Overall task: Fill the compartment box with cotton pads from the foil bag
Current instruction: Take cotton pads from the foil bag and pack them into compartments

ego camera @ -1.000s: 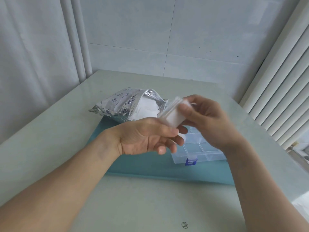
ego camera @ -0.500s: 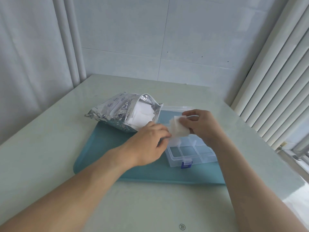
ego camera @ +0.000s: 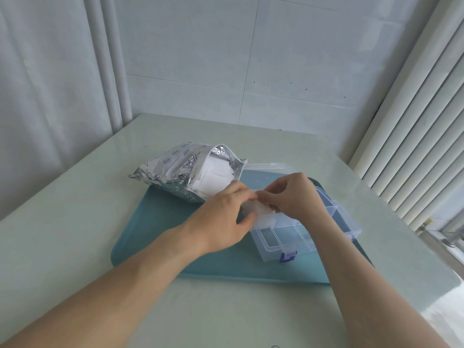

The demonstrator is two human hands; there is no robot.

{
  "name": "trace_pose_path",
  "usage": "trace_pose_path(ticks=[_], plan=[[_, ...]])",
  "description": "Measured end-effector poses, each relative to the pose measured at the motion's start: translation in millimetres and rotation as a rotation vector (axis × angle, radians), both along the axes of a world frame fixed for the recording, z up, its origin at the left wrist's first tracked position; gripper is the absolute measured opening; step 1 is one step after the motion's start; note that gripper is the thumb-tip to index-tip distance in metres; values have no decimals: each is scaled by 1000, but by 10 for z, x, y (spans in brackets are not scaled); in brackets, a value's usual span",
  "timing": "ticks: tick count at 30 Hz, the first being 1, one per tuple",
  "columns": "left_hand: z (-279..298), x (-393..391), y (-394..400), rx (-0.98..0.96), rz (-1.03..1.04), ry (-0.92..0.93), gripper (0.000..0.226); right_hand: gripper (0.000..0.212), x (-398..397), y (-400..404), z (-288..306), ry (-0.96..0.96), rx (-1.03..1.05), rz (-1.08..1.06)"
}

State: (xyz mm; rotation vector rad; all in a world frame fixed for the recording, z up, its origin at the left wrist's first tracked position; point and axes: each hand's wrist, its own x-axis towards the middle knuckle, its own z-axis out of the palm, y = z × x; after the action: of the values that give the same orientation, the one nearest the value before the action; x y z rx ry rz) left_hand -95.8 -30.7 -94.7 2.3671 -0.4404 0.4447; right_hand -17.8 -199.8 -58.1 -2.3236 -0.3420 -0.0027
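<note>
Both the left hand (ego camera: 227,212) and right hand (ego camera: 292,194) pinched cotton pads (ego camera: 261,214) over the compartment box (ego camera: 313,237); a loose pinch could scatter them across dividers.

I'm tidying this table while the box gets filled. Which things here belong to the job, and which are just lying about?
In the job:
- foil bag, open, cotton pads showing
- cotton pad, held by both hands
- compartment box, lid open
- left hand
- right hand

Just there:
- teal tray under bag and box
- table
- window blinds
</note>
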Motion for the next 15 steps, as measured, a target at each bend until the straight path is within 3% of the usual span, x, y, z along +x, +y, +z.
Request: trace_pose_path(ticks=[4, 6, 15], plan=[[-2, -15, -8, 57, 47, 32, 33, 7, -8, -85, 46, 49, -34, 123], [19, -19, -6, 74, 50, 42, 30, 12, -15, -103, 81, 97, -54, 180], [120, -78, -68, 392, 123, 75, 34, 28, 11, 18, 317, 161, -476, 347]])
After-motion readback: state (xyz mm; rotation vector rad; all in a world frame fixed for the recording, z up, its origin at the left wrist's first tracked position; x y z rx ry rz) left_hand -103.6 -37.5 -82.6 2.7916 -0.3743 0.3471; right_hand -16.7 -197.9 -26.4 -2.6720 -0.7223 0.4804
